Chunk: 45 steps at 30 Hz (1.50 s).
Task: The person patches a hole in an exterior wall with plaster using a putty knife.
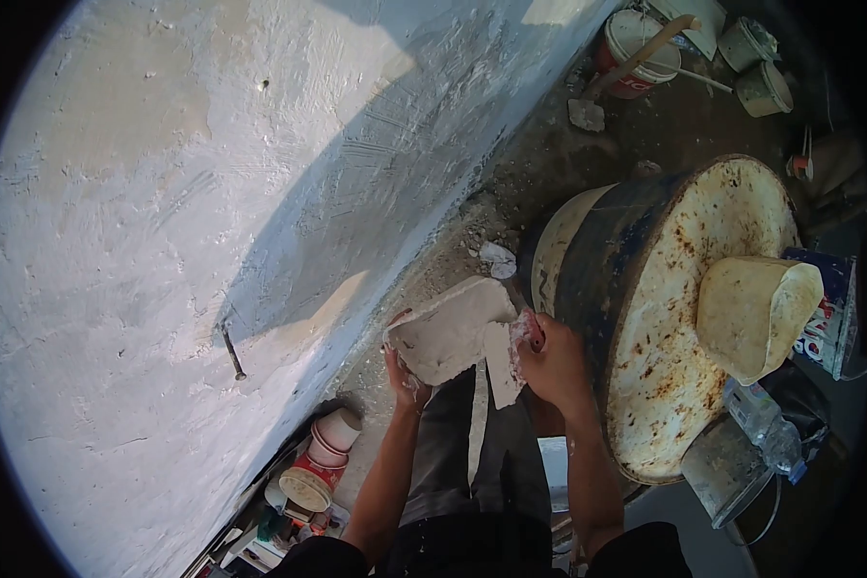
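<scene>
My left hand (407, 383) is closed on the left edge of a plaster-coated rectangular board (448, 332), holding it at waist height. Grey-white plaster is smeared over the board's upper face. In my right hand (555, 364) is a plaster-caked scraper (502, 364), gripped by its reddish handle. The scraper's flat blade overlaps the board's right end in this view. Past the board, to the left, rises a freshly coated, uneven wall (202, 183), partly in shadow.
A rusty-topped drum (660, 356) stands close on my right, bearing a cut plastic container (756, 318). A plastic bottle (769, 429) lies beside it. Buckets (308, 486) sit low by the wall, and another bucket (636, 48) stands farther off. A bent nail (231, 352) juts from the wall.
</scene>
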### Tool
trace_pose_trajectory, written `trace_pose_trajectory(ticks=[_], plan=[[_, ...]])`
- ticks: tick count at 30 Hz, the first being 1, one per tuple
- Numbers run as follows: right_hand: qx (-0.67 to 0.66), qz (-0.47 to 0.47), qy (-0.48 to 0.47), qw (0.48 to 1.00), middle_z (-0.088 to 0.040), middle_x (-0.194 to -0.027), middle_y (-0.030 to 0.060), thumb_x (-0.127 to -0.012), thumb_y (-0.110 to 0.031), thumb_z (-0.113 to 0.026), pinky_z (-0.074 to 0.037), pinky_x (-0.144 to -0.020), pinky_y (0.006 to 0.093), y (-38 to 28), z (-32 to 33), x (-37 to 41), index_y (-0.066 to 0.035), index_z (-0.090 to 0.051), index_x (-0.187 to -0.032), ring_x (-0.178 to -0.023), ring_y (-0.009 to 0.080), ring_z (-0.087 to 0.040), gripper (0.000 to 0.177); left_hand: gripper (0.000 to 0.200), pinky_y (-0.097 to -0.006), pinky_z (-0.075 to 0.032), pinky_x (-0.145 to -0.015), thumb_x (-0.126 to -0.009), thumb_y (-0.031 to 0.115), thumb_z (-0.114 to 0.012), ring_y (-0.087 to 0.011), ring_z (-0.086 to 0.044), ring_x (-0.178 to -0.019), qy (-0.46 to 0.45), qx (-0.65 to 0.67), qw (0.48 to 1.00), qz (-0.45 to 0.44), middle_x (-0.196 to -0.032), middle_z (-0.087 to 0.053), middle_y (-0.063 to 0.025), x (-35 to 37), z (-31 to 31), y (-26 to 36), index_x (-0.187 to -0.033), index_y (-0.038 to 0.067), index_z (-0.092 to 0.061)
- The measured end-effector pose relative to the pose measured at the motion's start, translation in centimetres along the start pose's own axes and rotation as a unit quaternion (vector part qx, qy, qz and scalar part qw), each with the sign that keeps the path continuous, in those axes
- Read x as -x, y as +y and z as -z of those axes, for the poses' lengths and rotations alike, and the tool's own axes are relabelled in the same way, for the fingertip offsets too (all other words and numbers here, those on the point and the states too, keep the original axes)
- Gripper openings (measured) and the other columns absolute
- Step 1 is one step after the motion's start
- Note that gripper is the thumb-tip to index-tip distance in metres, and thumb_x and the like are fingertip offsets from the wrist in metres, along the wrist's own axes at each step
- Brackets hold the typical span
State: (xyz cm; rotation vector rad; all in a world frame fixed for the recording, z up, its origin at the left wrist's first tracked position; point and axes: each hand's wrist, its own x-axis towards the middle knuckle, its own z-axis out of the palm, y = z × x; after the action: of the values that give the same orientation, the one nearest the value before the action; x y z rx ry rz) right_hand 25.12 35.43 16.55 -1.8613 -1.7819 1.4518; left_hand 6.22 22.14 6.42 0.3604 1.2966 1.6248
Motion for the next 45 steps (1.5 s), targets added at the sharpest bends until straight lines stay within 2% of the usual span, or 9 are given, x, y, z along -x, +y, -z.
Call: trace_pose_trajectory(ticks=[6, 9, 15, 18, 21, 30, 33, 39, 45], plan=[[-0.069, 0.02, -0.051, 0.996, -0.057, -0.067, 0.0224, -0.077, -0.008, -0.062, -0.045, -0.06, 0.0416, 0.5, 0.0, -0.7, 0.004, -0.058, -0.085, -0.065, 0.0393, -0.062, 0.016, 0.058, -0.0402, -0.038, -0.106, -0.101, 0.048, -0.034, -0.0248, -0.045, -0.126, -0.045, 0.015, 0.998, -0.029, -0.137, -0.044, -0.0117, -0.2, -0.6, 0.9, -0.142, 0.006, -0.036], [-0.054, 0.049, -0.077, 0.994, -0.059, -0.069, 0.0234, -0.077, -0.009, -0.062, -0.046, -0.061, 0.0433, -0.1, 0.3, -0.9, 0.004, -0.058, -0.085, -0.068, 0.0407, -0.063, 0.016, 0.059, -0.0399, -0.038, -0.106, -0.1, 0.05, -0.035, -0.0252, -0.045, -0.126, 0.016, 0.057, 0.996, 0.061, -0.136, -0.046, -0.0113, -0.6, 0.1, 0.3, -0.141, 0.006, -0.037], [0.026, 0.04, -0.094, 0.994, -0.061, -0.075, 0.0264, -0.074, -0.008, -0.061, -0.047, -0.065, 0.0459, -1.5, 0.3, -1.5, 0.005, -0.059, -0.083, -0.076, 0.0446, -0.062, 0.017, 0.057, -0.0411, -0.037, -0.106, -0.1, 0.049, -0.035, -0.0258, -0.046, -0.124, 0.034, 0.027, 0.999, 0.026, -0.134, -0.047, -0.0104, -0.8, -0.6, -0.3, -0.139, 0.007, -0.04], [0.01, 0.077, -0.098, 0.992, -0.057, -0.066, 0.0219, -0.072, -0.008, -0.064, -0.044, -0.056, 0.0392, -1.0, -0.1, -1.6, 0.005, -0.057, -0.08, -0.059, 0.0342, -0.06, 0.016, 0.056, -0.0415, -0.037, -0.106, -0.1, 0.048, -0.035, -0.0257, -0.047, -0.124, 0.038, 0.095, 0.994, 0.05, -0.134, -0.048, -0.0102, -0.5, -1.6, 0.3, -0.139, 0.009, -0.041], [-0.018, 0.047, -0.125, 0.991, -0.058, -0.07, 0.0263, -0.069, -0.009, -0.061, -0.044, -0.061, 0.0452, -1.4, 0.1, -1.7, 0.005, -0.057, -0.076, -0.068, 0.0426, -0.06, 0.016, 0.057, -0.0428, -0.039, -0.106, -0.099, 0.05, -0.038, -0.0261, -0.047, -0.124, 0.061, 0.103, 0.991, 0.066, -0.135, -0.048, -0.0096, -0.6, -1.5, -0.2, -0.14, 0.011, -0.041], [-0.104, 0.091, -0.188, 0.972, -0.052, -0.063, 0.0201, -0.07, -0.009, -0.065, -0.041, -0.056, 0.0389, -0.5, -1.7, -2.3, 0.005, -0.054, -0.075, -0.055, 0.0304, -0.049, 0.018, 0.057, -0.0409, -0.042, -0.103, -0.098, 0.051, -0.04, -0.0262, -0.051, -0.122, 0.067, 0.164, 0.978, 0.114, -0.135, -0.05, -0.0088, -0.3, -1.1, -1.6, -0.141, 0.013, -0.04], [-0.132, 0.083, -0.233, 0.96, -0.053, -0.063, 0.0017, -0.078, -0.002, -0.064, -0.039, -0.053, 0.0278, -0.1, -1.9, -2.6, 0.004, -0.059, -0.083, -0.063, 0.0051, -0.045, 0.009, 0.057, -0.0412, -0.041, -0.104, -0.098, 0.05, -0.039, -0.0259, -0.05, -0.123, 0.054, 0.151, 0.98, 0.115, -0.135, -0.05, -0.0087, -0.6, -1.2, -1.4, -0.141, 0.013, -0.039], [-0.205, 0.095, -0.239, 0.944, -0.062, -0.082, 0.0019, -0.083, 0.003, -0.063, -0.044, -0.057, 0.0236, 1.2, -3.8, -3.3, 0.007, -0.061, -0.105, -0.069, 0.004, -0.052, 0.022, 0.057, -0.0414, -0.037, -0.108, -0.099, 0.049, -0.037, -0.0257, -0.048, -0.126, 0.016, 0.103, 0.991, 0.085, -0.136, -0.049, -0.0106, -0.8, -1.5, -1.3, -0.143, 0.012, -0.036], [-0.348, -0.01, -0.231, 0.909, -0.063, -0.085, 0.0036, -0.085, 0.0, -0.066, -0.046, -0.057, 0.023, -0.6, -3.4, -3.5, 0.006, -0.061, -0.108, -0.069, 0.0047, -0.055, 0.024, 0.059, -0.0418, -0.037, -0.108, -0.099, 0.049, -0.036, -0.0259, -0.047, -0.127, -0.007, 0.086, 0.993, 0.084, -0.137, -0.048, -0.0114, -0.8, -1.4, -1.4, -0.144, 0.011, -0.034]])
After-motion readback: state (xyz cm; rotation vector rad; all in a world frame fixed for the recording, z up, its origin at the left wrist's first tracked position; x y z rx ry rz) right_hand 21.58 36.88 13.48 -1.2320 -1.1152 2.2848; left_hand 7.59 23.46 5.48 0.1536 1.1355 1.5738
